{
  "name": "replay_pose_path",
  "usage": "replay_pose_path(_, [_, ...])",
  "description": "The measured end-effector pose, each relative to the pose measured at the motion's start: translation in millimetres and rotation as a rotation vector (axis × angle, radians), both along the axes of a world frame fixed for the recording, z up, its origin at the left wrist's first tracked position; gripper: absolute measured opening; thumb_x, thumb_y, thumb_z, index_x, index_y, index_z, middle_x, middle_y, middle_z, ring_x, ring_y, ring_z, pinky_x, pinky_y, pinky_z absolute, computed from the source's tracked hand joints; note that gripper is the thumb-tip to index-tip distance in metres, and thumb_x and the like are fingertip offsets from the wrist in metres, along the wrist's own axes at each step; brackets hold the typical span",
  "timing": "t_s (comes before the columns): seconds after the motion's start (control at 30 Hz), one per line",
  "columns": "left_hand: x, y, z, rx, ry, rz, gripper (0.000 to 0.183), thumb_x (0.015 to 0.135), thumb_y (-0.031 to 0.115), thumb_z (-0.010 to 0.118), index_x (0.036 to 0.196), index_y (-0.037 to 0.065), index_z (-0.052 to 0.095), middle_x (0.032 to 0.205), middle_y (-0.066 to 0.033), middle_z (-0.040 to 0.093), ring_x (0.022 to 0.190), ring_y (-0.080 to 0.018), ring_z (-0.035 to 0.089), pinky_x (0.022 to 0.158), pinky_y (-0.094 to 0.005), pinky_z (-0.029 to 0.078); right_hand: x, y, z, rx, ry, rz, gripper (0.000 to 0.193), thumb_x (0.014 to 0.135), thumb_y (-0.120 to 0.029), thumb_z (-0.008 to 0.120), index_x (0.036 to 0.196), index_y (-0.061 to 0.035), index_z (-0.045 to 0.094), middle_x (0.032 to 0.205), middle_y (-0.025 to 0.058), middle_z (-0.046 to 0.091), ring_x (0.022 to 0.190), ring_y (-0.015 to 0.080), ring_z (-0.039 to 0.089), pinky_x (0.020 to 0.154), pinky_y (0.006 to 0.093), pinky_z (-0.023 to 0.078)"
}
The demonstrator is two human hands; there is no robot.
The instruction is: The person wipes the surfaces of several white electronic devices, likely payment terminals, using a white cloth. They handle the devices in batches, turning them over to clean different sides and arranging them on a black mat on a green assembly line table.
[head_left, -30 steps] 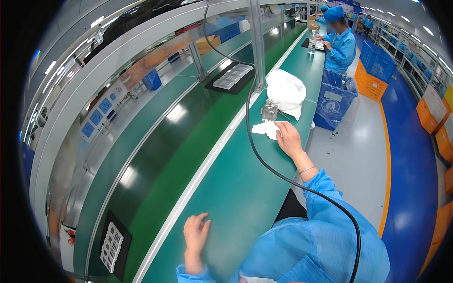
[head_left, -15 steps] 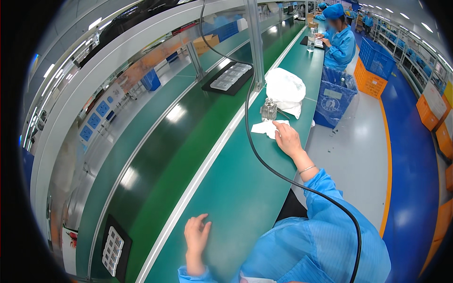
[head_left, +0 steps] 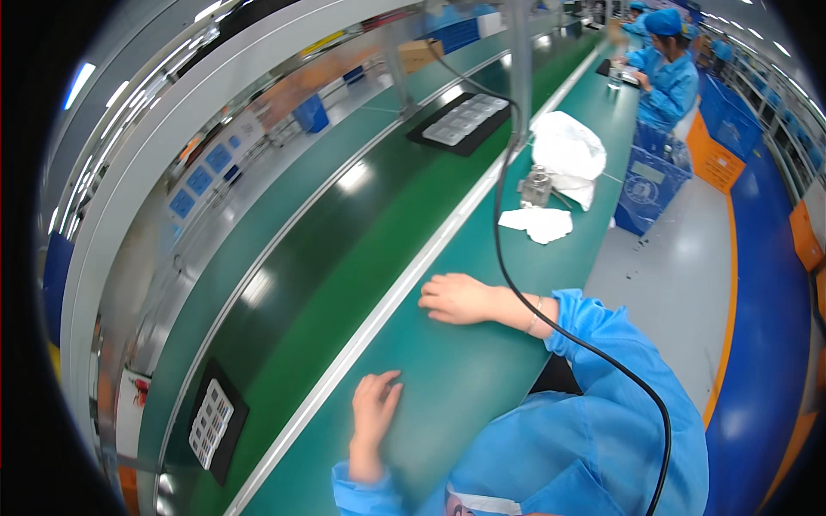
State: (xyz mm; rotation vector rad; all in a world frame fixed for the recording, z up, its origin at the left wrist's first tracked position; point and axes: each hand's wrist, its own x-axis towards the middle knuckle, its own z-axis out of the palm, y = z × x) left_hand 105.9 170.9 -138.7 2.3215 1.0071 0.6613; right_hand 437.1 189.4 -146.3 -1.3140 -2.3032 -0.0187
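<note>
My left hand [head_left: 376, 408] rests low over the green bench top [head_left: 465, 370], thumb and forefinger apart, with nothing visible between them. Farther along, my right hand [head_left: 456, 299] is palm down near the bench's white edge strip, its fingers stretched loosely to the left and slightly bent; no object shows in it. Beyond it lies a crumpled white wipe [head_left: 542, 224], apart from both hands. A small clear bottle with a metal top [head_left: 536, 187] stands just behind the wipe, beside a white plastic bag [head_left: 568, 155].
A black cable [head_left: 551, 311] hangs across my right forearm. On the green conveyor [head_left: 344, 232] lie two black mats with pale trays, one far [head_left: 465, 120] and one near [head_left: 211, 423]. A blue lined bin [head_left: 647, 191] stands right of the bench, before a seated co-worker [head_left: 667, 77].
My right hand has left the white wipe and moved nearer and leftward over the bench. The left hand stays about the same. The whole view has shifted slightly.
</note>
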Motion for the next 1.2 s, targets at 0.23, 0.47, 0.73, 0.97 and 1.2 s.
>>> replay_pose_path(0.23, [1, 7, -6, 0.122, -0.02, 0.16, 0.035, 0.086, 0.014, 0.077, 0.121, 0.012, 0.07, 0.119, -0.0089, 0.064, 0.117, -0.0315, 0.055, 0.103, -0.0442, 0.042, -6, 131, -20, -0.095, 0.363, -0.367, 0.015, 0.093, -0.021, 0.062, 0.1, -0.0097, 0.068, 0.104, 0.0116, 0.069, 0.101, 0.0331, 0.067, 0.083, 0.0483, 0.054])
replay_pose_path(0.47, [-2, 6, -2, 0.03, -0.005, 0.211, 0.031, 0.087, 0.014, 0.077, 0.118, 0.012, 0.073, 0.12, -0.0093, 0.065, 0.118, -0.0317, 0.056, 0.104, -0.043, 0.043, 65, 213, -36, 0.036, 1.302, -0.611, 0.038, 0.094, -0.02, 0.067, 0.127, -0.0035, 0.059, 0.115, 0.0123, 0.066, 0.104, 0.0245, 0.064, 0.09, 0.0401, 0.051])
replay_pose_path(0.73, [2, 3, 0, -0.006, -0.01, 0.256, 0.025, 0.087, 0.009, 0.075, 0.112, 0.009, 0.074, 0.117, -0.0105, 0.066, 0.117, -0.032, 0.058, 0.103, -0.0429, 0.046, 162, 245, -33, 0.229, 2.277, -0.472, 0.068, 0.098, -0.027, 0.063, 0.155, -0.0056, 0.035, 0.157, 0.0185, 0.037, 0.145, 0.0337, 0.037, 0.122, 0.044, 0.028])
replay_pose_path(0.97, [10, 6, 2, 0.015, 0.017, 0.27, 0.023, 0.085, 0.005, 0.075, 0.108, 0.007, 0.075, 0.114, -0.0114, 0.066, 0.115, -0.031, 0.059, 0.103, -0.0418, 0.047, 187, 262, -33, 0.329, 2.547, -0.34, 0.074, 0.092, -0.032, 0.071, 0.15, 0.0029, 0.04, 0.158, 0.0248, 0.032, 0.148, 0.0328, 0.035, 0.124, 0.0393, 0.026])
replay_pose_path(1.2, [6, 2, -2, -0.012, 0.025, 0.298, 0.023, 0.086, 0.006, 0.075, 0.109, 0.008, 0.075, 0.117, -0.0119, 0.065, 0.116, -0.0331, 0.058, 0.102, -0.0427, 0.046, 136, 262, -12, 0.352, 2.102, -0.893, 0.059, 0.093, -0.02, 0.064, 0.145, 0.0012, 0.048, 0.14, 0.0199, 0.054, 0.132, 0.0327, 0.051, 0.112, 0.0437, 0.037])
